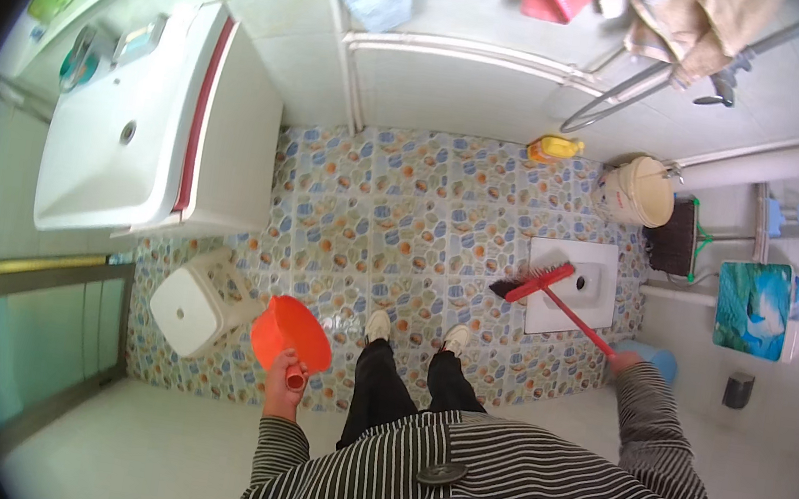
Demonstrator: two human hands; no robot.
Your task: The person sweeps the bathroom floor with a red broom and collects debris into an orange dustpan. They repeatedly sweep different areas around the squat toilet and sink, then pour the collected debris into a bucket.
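Note:
My left hand (289,374) grips the tubular handle of an orange plastic water ladle (291,334), held beside a white plastic stool (189,309). I cannot make out whether the ladle holds water. Out to the right, my right hand (624,362) is closed around the red handle of a long-handled brush (540,283). Its red head, with dark bristles, lies over the left part of a white squat toilet (595,305) set in the pebble-patterned floor (410,228). Whether the bristles touch the toilet surface is hard to tell.
A washbasin cabinet (240,138) stands at the left. By the far wall are a yellow bottle (555,149) and a cream bucket (638,191) under a tap. A dark broom head (672,236) leans on the right wall. Behind my right hand sits a light-blue bin (657,361).

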